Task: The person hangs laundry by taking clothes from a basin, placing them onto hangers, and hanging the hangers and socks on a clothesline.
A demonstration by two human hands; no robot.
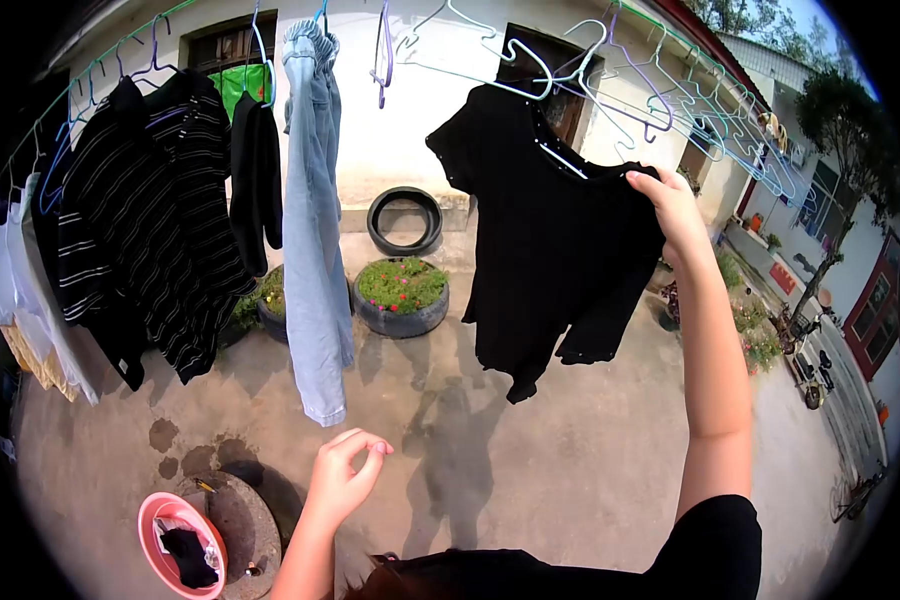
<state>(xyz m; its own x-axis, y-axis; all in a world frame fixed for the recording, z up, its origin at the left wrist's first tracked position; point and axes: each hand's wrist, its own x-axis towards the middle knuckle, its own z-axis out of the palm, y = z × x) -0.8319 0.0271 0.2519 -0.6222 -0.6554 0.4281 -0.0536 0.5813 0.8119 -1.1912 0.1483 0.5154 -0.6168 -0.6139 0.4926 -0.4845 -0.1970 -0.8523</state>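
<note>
Nearest my feed: black sleeve (pixel 715 545) at the bottom right, the wearer's own. Left hand (pixel 345 475) up at low centre, loosely curled, thumb near the index finger — I read it as released, well apart from the garments. Lower left, pink basin (pixel 146 535) on a round slab (pixel 250 510), with a dark cloth (pixel 188 560) and some white cloth in it.

Further up, right hand (pixel 670 205) is raised at the end of a stretched arm, thumb and fingers grasping the black top (pixel 560 240) by its upper edge, at the shoulder on my right. The black top is right of centre, hanging spread with its lower edge uneven; a pale hanger bar (pixel 562 160) shows in the neckline. Left of it, light blue jeans (pixel 315 230) hang lengthwise, then a small black garment (pixel 255 185), then a striped black top (pixel 150 220). White garments (pixel 25 270) are at the far left side. Row of hangers (pixel 735 130) runs off to the upper right.

Beyond: a person-shaped shadow on the concrete ground (pixel 560 460), round planter (pixel 402 315) with red flowers, black tyre (pixel 378 220) propped against the pale wall (pixel 370 150) — then a tree (pixel 840 140) and a two-wheeler (pixel 813 395) off right, details too small for me to call
</note>
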